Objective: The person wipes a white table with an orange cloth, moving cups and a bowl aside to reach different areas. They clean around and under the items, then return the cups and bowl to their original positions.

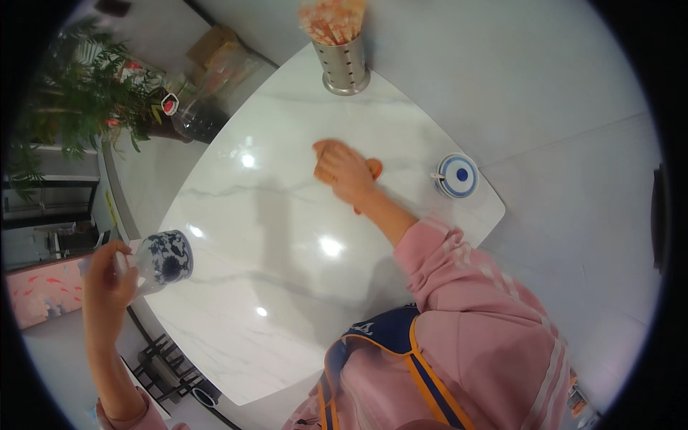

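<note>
My right hand [347,172] presses flat onto an orange cloth [375,168] on the white marbled table [301,301]. Bits of the cloth show around the fingers and beside the wrist; the rest lies hidden under the palm. Off the table's left edge, my left hand [115,276] is closed round the pale handle of a white pot with a blue floral pattern [170,258]. The pot is tilted on its side, its patterned end toward the table. Whether it is a jug or a teapot I cannot make out.
At the table's far corner stands a perforated metal holder [344,68] full of wrapped chopsticks. A lidded white jar with blue rings [459,175] sits near the right corner. Beyond the left edge are a leafy plant [79,100] and a dark chair [168,365]; a pale wall [559,143] borders the right.
</note>
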Tool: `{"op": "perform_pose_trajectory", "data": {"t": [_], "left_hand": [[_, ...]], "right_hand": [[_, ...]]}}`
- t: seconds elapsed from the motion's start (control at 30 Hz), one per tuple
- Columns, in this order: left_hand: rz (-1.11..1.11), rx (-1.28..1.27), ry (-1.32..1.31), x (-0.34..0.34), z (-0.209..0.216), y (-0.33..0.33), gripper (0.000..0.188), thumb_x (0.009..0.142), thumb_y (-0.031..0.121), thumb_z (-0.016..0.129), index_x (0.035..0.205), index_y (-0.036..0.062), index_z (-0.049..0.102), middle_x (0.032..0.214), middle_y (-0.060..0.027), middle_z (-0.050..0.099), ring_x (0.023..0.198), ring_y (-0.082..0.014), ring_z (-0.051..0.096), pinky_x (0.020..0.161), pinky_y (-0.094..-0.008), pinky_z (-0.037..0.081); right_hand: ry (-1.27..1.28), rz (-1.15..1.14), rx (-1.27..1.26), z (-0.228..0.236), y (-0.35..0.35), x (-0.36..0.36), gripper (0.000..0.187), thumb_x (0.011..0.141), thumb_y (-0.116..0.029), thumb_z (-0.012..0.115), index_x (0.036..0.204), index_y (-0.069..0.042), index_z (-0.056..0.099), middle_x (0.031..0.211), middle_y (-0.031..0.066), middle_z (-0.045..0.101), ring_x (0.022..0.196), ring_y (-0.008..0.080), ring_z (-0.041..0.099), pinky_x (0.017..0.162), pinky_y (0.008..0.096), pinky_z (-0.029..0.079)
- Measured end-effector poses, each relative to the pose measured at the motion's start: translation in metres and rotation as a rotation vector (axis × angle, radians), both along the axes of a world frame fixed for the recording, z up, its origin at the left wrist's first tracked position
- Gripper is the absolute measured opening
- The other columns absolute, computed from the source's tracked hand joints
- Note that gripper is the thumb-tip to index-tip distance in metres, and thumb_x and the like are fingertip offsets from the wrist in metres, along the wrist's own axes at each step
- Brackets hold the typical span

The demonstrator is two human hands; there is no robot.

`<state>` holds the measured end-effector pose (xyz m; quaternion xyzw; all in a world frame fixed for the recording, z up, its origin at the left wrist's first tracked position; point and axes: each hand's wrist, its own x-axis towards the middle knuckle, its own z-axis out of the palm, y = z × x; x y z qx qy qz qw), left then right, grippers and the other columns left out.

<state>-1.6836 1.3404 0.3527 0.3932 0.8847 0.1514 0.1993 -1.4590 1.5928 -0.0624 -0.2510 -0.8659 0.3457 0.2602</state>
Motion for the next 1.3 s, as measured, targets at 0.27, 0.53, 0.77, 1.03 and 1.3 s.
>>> {"op": "perform_pose_trajectory", "data": {"t": [0.27,0.53,0.77,1.03,1.3], "left_hand": [[-0.035,0.084,-0.113,0.02,-0.003,0.015,0.029,0.079,-0.007,0.057,0.106,0.0029,0.056,0.09,0.0025,0.05,0.078,-0.0032,0.044,0.067,-0.0147,0.036],[-0.021,0.054,-0.11,0.02,0.002,0.01,0.029,0.08,-0.008,0.058,0.106,0.0029,0.056,0.092,0.0035,0.048,0.076,-0.0022,0.041,0.066,-0.0137,0.034],[-0.014,0.136,-0.157,0.005,-0.009,0.004,0.029,0.08,-0.008,0.057,0.108,0.0025,0.055,0.09,0.0037,0.047,0.074,-0.0028,0.04,0.064,-0.0145,0.033],[-0.069,0.077,-0.026,0.011,-0.009,0.007,0.027,0.079,-0.007,0.057,0.105,0.003,0.057,0.086,0.0034,0.047,0.074,-0.0028,0.041,0.065,-0.0148,0.034],[-0.081,0.059,-0.048,0.03,-0.002,0.021,0.025,0.079,-0.006,0.058,0.101,0.0032,0.057,0.08,0.0058,0.043,0.069,-0.0018,0.036,0.061,-0.015,0.03]], "right_hand": [[0.231,-0.673,0.116,0.056,0.034,0.018,0.026,0.075,-0.005,0.055,0.098,-0.008,0.067,0.103,0.0085,0.066,0.097,0.0326,0.06,0.081,0.0413,0.047],[-0.382,-0.982,-0.008,0.038,0.126,0.008,0.059,0.077,-0.017,0.057,0.134,-0.007,0.043,0.139,0.0082,0.04,0.134,0.0271,0.027,0.107,0.0454,0.02],[-0.301,-0.693,0.243,0.019,0.106,0.01,0.054,0.074,-0.006,0.057,0.126,-0.004,0.048,0.123,0.0104,0.052,0.119,0.0281,0.043,0.1,0.0427,0.033],[0.048,-0.017,0.142,0.042,-0.091,0.013,0.046,0.064,0.004,0.052,0.108,-0.006,0.058,0.103,0.0074,0.057,0.106,0.0264,0.051,0.087,0.0397,0.04],[0.152,-0.22,-0.999,0.082,-0.029,0.022,0.033,0.08,-0.024,0.056,0.101,0.0,0.06,0.101,0.0163,0.064,0.088,0.0337,0.061,0.08,0.0439,0.045]]}}
